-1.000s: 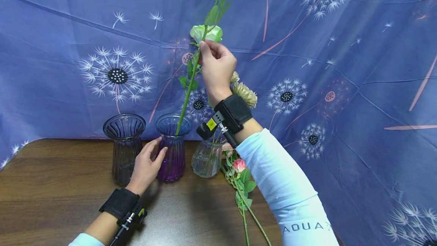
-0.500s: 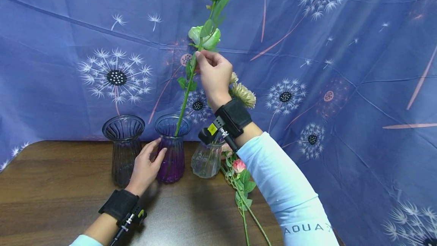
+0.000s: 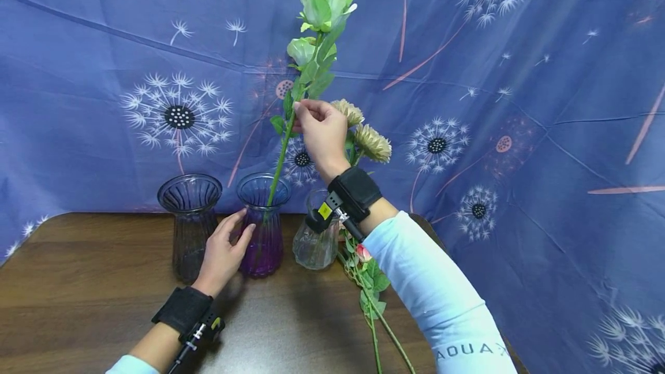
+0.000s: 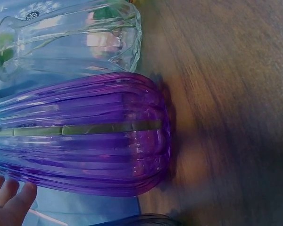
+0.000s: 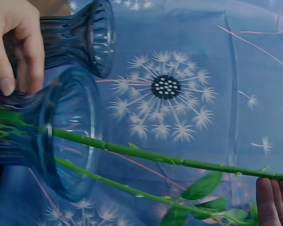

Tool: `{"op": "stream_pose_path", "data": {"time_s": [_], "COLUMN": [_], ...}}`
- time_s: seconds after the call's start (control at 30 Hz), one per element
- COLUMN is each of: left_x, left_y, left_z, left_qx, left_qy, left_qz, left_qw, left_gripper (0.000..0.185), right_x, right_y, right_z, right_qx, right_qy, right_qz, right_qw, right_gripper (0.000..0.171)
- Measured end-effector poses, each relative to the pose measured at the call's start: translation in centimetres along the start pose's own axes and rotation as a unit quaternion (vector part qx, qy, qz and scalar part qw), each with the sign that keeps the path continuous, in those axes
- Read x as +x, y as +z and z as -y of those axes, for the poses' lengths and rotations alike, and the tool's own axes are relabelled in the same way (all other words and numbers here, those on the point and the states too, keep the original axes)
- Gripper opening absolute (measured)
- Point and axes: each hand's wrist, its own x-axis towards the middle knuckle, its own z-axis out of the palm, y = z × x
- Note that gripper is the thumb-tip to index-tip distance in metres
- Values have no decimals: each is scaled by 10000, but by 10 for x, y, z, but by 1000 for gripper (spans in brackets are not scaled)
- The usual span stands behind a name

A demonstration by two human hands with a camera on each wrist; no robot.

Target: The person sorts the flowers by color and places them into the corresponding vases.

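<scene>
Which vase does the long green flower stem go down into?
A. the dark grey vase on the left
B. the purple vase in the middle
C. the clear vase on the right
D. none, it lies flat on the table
B: the green flower stem, pinched by the right hand, runs down into the mouth of the purple vase, which the left hand touches at its side.
</scene>
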Motion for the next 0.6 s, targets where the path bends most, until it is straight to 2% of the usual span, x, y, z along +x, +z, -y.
{"op": "stream_pose_path", "data": {"time_s": [0.27, 0.6], "left_x": [0, 0], "left_y": [0, 1], "left_z": [1, 1], "left_qx": [-54, -51], "left_qy": [-109, -65], "left_qz": [79, 63], "left_qw": [9999, 9999], "left_gripper": [39, 39], "right_x": [-10, -15], "right_y": [1, 3], "right_z": [-17, -32], "right_qx": [-255, -344], "right_qy": [14, 99], "right_qz": [231, 338], "right_qw": [9994, 9988], "right_gripper": [19, 20]}}
